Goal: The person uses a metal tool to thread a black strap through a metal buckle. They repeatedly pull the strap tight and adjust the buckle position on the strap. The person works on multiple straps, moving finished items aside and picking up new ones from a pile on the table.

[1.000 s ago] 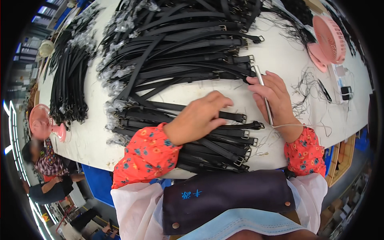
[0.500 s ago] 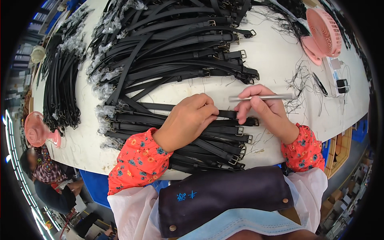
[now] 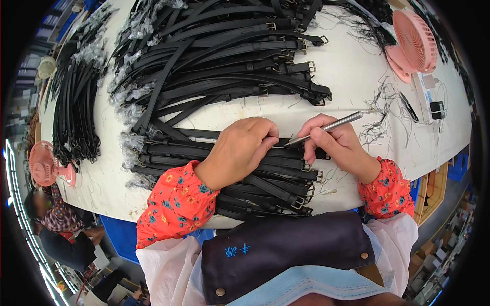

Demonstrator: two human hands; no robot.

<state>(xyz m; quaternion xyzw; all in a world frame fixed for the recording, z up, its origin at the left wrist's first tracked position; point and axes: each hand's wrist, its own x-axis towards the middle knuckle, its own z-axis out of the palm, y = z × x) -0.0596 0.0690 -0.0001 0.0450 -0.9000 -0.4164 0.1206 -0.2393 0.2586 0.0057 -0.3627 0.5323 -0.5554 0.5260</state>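
Observation:
My left hand (image 3: 240, 150) is closed, thumb and fingers pinching a black strap (image 3: 290, 152) near its end. A slim silver pen-shaped tool (image 3: 334, 124) is gripped in my right hand (image 3: 341, 143). It slants down to the left, and its narrow tip comes close to the strap just beside my left fingertips. Whether the tip touches the strap, I cannot tell. Right-hand fingers partly cover the strap's end. Under and in front of both hands lie several more black straps (image 3: 275, 191) with metal buckles at their right ends.
A large pile of black buckled straps (image 3: 229, 51) fills the far middle, clear plastic wrap at its left ends. Another bundle (image 3: 76, 112) lies left. Pink fans (image 3: 412, 41) stand right and left. Loose threads (image 3: 380, 115) and a dark pen (image 3: 408, 107) lie right. People sit beyond the left edge.
The silver tool has swung in my right hand from nearly level to a slant, its tip lowered toward the strap by my left fingers. My left hand has barely moved.

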